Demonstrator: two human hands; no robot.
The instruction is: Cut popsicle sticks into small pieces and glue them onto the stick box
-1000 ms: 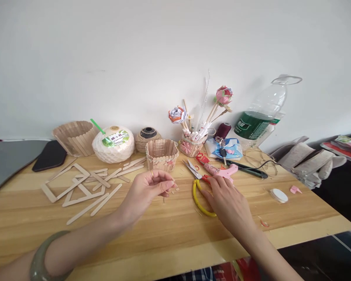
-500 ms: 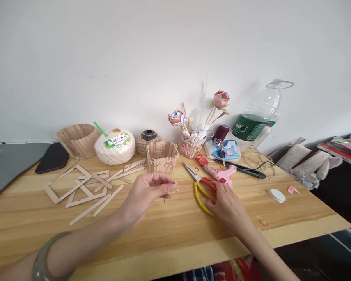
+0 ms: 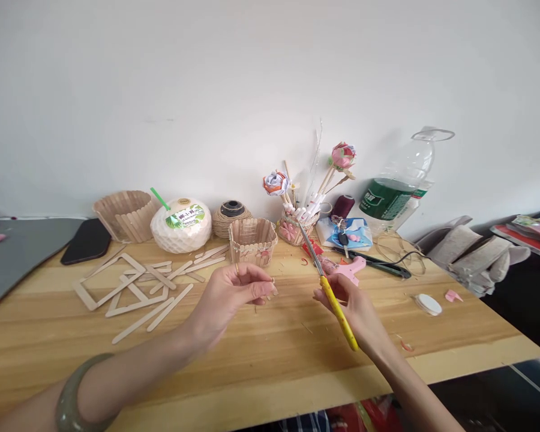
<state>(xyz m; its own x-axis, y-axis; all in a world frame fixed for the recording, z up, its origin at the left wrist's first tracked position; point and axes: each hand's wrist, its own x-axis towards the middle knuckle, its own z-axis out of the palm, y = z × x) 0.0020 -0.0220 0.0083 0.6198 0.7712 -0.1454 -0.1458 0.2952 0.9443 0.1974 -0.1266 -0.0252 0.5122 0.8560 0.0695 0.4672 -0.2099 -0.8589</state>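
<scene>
My right hand (image 3: 354, 307) is closed around the yellow-handled scissors (image 3: 339, 313), which are raised off the table with the blades pointing up and away. Over the middle of the table, my left hand (image 3: 231, 295) pinches a small pale piece (image 3: 273, 285) between thumb and fingers; its kind is too small to make out. Just beyond the left hand stands a little basket of wooden sticks (image 3: 252, 247). Behind the scissors lies a pink glue gun (image 3: 351, 268), partly hidden by them and the hand.
Loose and joined craft sticks (image 3: 130, 288) lie at left, below a coconut (image 3: 180, 234) and a larger stick basket (image 3: 128, 219). Along the back are a twine spool (image 3: 231, 221), a flower pot (image 3: 292, 231) and a large bottle (image 3: 384, 198). A white lid (image 3: 428, 304) lies at right.
My right hand has picked the scissors up off the table and turned them edge-on, blades upward. The left hand keeps its pinch in nearly the same place.
</scene>
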